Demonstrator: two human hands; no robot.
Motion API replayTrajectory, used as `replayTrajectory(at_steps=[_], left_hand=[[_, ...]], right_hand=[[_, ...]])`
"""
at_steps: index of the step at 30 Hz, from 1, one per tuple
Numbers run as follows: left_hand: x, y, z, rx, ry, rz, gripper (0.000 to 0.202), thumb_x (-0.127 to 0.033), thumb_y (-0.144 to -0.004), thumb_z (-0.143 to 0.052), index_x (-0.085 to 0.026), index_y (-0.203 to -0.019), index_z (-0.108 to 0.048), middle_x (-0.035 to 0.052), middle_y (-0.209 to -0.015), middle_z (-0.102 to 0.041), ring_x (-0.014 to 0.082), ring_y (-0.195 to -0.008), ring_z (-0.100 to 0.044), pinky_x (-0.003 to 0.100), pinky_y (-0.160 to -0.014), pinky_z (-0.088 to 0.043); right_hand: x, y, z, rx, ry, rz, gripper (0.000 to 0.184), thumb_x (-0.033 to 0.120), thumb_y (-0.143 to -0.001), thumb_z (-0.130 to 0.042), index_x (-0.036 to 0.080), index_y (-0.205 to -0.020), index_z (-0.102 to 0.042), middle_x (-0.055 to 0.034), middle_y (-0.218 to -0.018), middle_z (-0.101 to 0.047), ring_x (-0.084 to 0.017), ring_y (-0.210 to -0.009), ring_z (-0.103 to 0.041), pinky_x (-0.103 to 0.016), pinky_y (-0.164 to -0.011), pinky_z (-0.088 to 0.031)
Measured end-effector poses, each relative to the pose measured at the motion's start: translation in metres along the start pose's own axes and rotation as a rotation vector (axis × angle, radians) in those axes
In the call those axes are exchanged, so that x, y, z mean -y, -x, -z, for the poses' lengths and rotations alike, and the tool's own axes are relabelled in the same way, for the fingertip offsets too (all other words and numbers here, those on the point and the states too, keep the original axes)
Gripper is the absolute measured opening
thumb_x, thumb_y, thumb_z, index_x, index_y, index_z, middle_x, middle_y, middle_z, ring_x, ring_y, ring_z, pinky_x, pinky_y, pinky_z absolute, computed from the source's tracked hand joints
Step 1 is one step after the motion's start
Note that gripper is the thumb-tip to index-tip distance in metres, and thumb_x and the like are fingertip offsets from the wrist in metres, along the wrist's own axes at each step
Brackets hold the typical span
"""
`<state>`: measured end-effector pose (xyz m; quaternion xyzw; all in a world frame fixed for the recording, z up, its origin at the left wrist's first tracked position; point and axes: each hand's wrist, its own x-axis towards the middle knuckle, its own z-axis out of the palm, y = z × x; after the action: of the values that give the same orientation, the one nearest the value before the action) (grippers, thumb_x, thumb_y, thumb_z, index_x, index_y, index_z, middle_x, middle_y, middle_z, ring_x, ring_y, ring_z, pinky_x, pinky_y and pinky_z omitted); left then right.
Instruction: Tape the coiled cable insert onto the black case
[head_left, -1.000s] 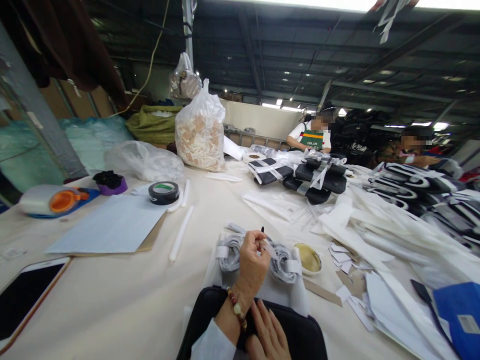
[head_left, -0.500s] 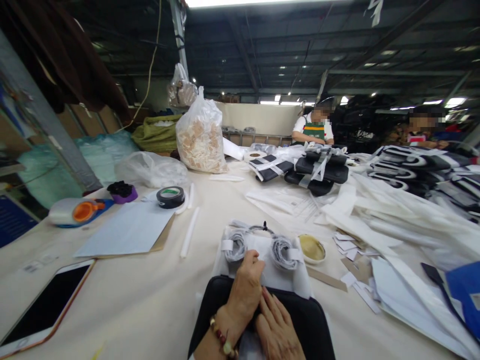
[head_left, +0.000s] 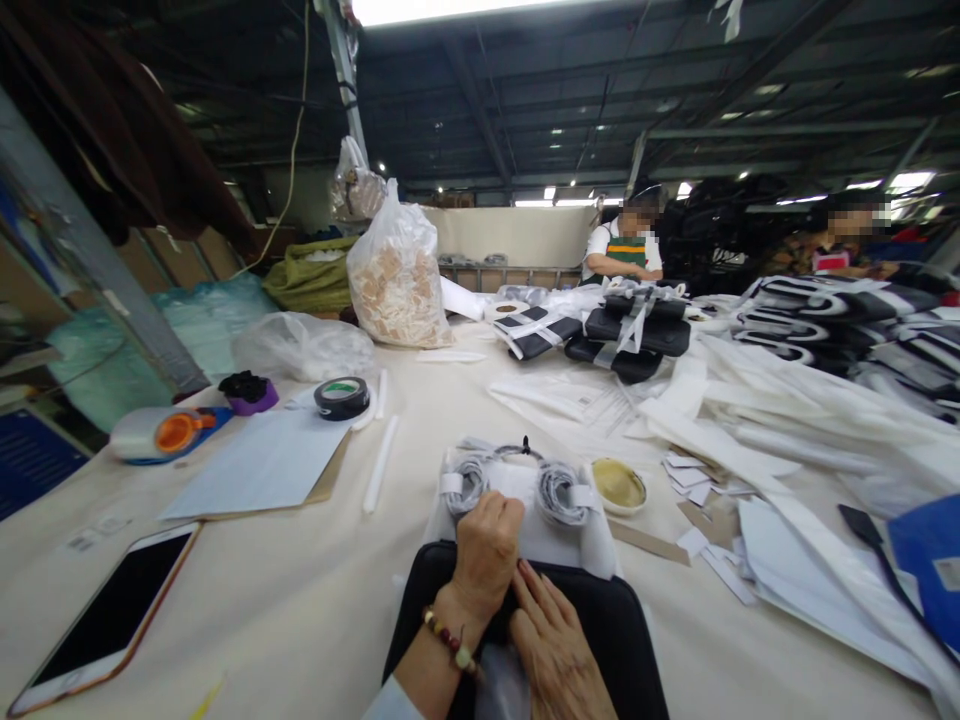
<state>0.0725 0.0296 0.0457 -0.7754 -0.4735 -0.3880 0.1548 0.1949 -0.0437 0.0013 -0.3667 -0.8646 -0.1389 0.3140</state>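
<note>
A black padded case point(head_left: 622, 640) lies in front of me, over white wrapping sheet point(head_left: 592, 550). Beyond its far edge sit two grey coils, the left coil point(head_left: 463, 487) and the right coil point(head_left: 562, 497), each with a white band. My left hand point(head_left: 487, 550), with a beaded bracelet at the wrist, is curled closed at the case's far edge beside the left coil; whatever its fingers grip is hidden. My right hand point(head_left: 556, 640) lies flat on the case with fingers stretched out, their tips touching the left hand. Clear plastic point(head_left: 501, 680) shows between the wrists.
To the left are a phone point(head_left: 105, 620), paper sheets point(head_left: 262, 460), and a black tape roll point(head_left: 342, 398). A round lid point(head_left: 619, 486) and paper scraps point(head_left: 686, 480) lie to the right. Tied black bundles point(head_left: 637, 335) stand farther back. A co-worker point(head_left: 626, 250) is behind the table.
My left hand has curled its fingers more tightly and turned slightly at the case's edge. My right hand stays flat. The whole view has shifted a little.
</note>
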Motion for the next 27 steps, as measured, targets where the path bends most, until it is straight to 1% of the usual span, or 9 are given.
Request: replayTrajectory(at_steps=[2, 5, 7, 9, 12, 15, 18, 21, 27], left_hand=[[0.002, 0.0, 0.004, 0.01, -0.026, -0.031, 0.024, 0.002, -0.081, -0.039, -0.018, -0.068, -0.048, 0.0014, -0.066, -0.052, 0.0184, -0.063, -0.051, 0.027, -0.055, -0.046], [0.003, 0.001, 0.01, -0.006, -0.05, -0.091, 0.026, 0.003, -0.08, -0.036, -0.017, -0.067, -0.048, 0.0024, -0.063, -0.05, 0.0188, -0.06, -0.049, 0.027, -0.051, -0.041], [0.003, 0.001, 0.013, -0.017, -0.051, -0.142, 0.028, 0.004, -0.079, -0.034, -0.017, -0.065, -0.046, 0.0025, -0.061, -0.049, 0.0184, -0.059, -0.048, 0.027, -0.052, -0.04], [0.001, 0.002, 0.015, -0.025, -0.045, -0.191, 0.029, 0.004, -0.078, -0.033, -0.017, -0.063, -0.045, 0.0024, -0.059, -0.047, 0.0181, -0.058, -0.046, 0.027, -0.051, -0.038], [-0.001, 0.006, 0.02, -0.035, -0.034, -0.233, 0.03, 0.003, -0.079, -0.033, -0.017, -0.061, -0.044, 0.0027, -0.058, -0.045, 0.0181, -0.057, -0.043, 0.027, -0.05, -0.035], [-0.003, 0.011, 0.025, -0.031, -0.014, -0.263, 0.03, 0.001, -0.082, -0.031, -0.017, -0.06, -0.044, 0.0031, -0.058, -0.044, 0.0179, -0.057, -0.042, 0.028, -0.05, -0.033], [-0.005, 0.017, 0.031, -0.004, 0.015, -0.314, 0.031, -0.004, -0.086, -0.03, -0.017, -0.061, -0.043, 0.003, -0.058, -0.044, 0.0173, -0.056, -0.041, 0.028, -0.049, -0.033], [-0.006, 0.022, 0.038, 0.042, 0.041, -0.374, 0.03, -0.006, -0.087, -0.03, -0.017, -0.064, -0.045, 0.0027, -0.059, -0.046, 0.017, -0.056, -0.043, 0.029, -0.05, -0.034], [-0.009, 0.029, 0.051, 0.14, 0.072, -0.454, 0.029, -0.006, -0.088, -0.026, -0.011, -0.079, -0.052, 0.0045, -0.064, -0.053, 0.0177, -0.056, -0.048, 0.03, -0.052, -0.043]], right_hand=[[0.0, -0.002, 0.004, 0.023, -0.029, -0.006, 0.015, 0.016, -0.072, -0.043, 0.018, -0.08, -0.056, -0.013, -0.123, -0.059, -0.022, -0.12, -0.049, -0.034, -0.095, -0.044], [0.002, -0.006, 0.011, 0.051, -0.094, -0.041, 0.019, 0.025, -0.067, -0.051, 0.016, -0.082, -0.059, -0.0153, -0.124, -0.058, -0.026, -0.12, -0.049, -0.037, -0.094, -0.046], [0.004, -0.009, 0.016, 0.069, -0.126, -0.082, 0.023, 0.024, -0.067, -0.052, 0.015, -0.087, -0.061, -0.0133, -0.124, -0.057, -0.026, -0.12, -0.049, -0.037, -0.094, -0.046], [0.005, -0.012, 0.021, 0.109, -0.165, -0.126, 0.024, 0.022, -0.071, -0.053, 0.016, -0.092, -0.063, -0.0104, -0.126, -0.057, -0.025, -0.121, -0.048, -0.037, -0.095, -0.046], [0.006, -0.016, 0.027, 0.227, -0.256, -0.192, 0.025, 0.022, -0.073, -0.055, 0.019, -0.096, -0.065, -0.0087, -0.131, -0.051, -0.026, -0.124, -0.043, -0.04, -0.098, -0.044], [0.005, -0.018, 0.03, 0.313, -0.328, -0.231, 0.021, 0.022, -0.068, -0.061, 0.022, -0.088, -0.068, -0.0103, -0.134, -0.046, -0.029, -0.126, -0.039, -0.047, -0.098, -0.042], [0.003, -0.018, 0.031, 0.314, -0.351, -0.221, 0.015, 0.022, -0.065, -0.064, 0.025, -0.078, -0.07, -0.0095, -0.135, -0.045, -0.03, -0.127, -0.038, -0.049, -0.097, -0.042], [0.002, -0.016, 0.031, 0.302, -0.36, -0.202, 0.014, 0.022, -0.063, -0.068, 0.028, -0.075, -0.071, -0.0071, -0.135, -0.047, -0.029, -0.126, -0.039, -0.05, -0.096, -0.042], [0.0, -0.018, 0.035, 0.346, -0.407, -0.198, 0.017, 0.019, -0.056, -0.076, 0.03, -0.067, -0.071, -0.0035, -0.137, -0.045, -0.03, -0.128, -0.036, -0.052, -0.098, -0.038]])
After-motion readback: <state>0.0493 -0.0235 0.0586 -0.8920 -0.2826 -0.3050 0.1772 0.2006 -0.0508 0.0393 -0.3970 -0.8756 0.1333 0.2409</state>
